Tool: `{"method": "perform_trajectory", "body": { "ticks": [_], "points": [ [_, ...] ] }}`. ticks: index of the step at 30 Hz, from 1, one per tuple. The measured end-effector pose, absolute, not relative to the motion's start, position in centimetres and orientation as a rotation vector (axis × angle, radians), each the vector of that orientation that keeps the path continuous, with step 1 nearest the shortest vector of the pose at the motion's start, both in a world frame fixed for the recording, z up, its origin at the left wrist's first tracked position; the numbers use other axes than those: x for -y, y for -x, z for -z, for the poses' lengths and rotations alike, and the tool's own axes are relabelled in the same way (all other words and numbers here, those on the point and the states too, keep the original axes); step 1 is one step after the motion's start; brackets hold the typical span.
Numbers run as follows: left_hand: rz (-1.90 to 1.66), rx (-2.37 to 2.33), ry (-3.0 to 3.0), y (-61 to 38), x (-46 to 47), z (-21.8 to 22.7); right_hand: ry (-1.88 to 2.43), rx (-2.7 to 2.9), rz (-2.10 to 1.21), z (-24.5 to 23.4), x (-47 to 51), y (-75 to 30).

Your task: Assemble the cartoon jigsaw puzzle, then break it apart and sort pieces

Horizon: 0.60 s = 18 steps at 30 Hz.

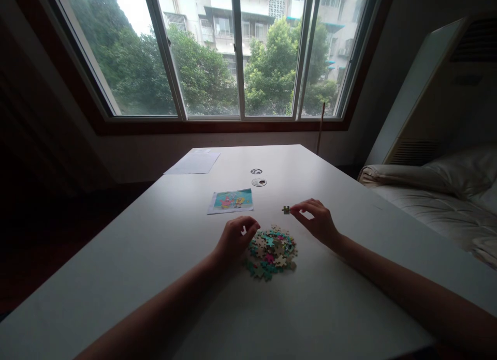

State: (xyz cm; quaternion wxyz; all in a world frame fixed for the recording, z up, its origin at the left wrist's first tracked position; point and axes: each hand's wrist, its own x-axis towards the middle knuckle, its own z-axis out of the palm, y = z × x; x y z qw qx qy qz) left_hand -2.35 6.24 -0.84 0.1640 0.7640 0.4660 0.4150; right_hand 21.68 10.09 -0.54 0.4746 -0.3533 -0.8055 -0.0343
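Note:
A heap of small coloured puzzle pieces (pixel 272 251) lies on the white table (pixel 163 256) in front of me. My right hand (pixel 316 221) pinches a single puzzle piece (pixel 286 210) between thumb and fingertips, just above the table beyond the heap. My left hand (pixel 236 238) rests at the heap's left edge with its fingers curled in; whether they hold a piece is hidden. A printed cartoon picture (pixel 230 200) lies flat behind the heap.
A sheet of paper (pixel 193 162) lies at the table's far left corner. Two round cable holes (pixel 258 177) sit in the tabletop. A bed with pale bedding (pixel 438 194) stands to the right. A wide window (pixel 217 55) fills the far wall.

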Motion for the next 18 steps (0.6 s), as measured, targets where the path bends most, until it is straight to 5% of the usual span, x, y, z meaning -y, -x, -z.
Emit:
{"method": "perform_trajectory", "body": {
  "ticks": [18],
  "points": [
    [-1.108,-1.428,-2.092,2.9,-7.1,1.5,1.198,2.125,-0.302,0.1,-23.0,-15.8]
  ]
}}
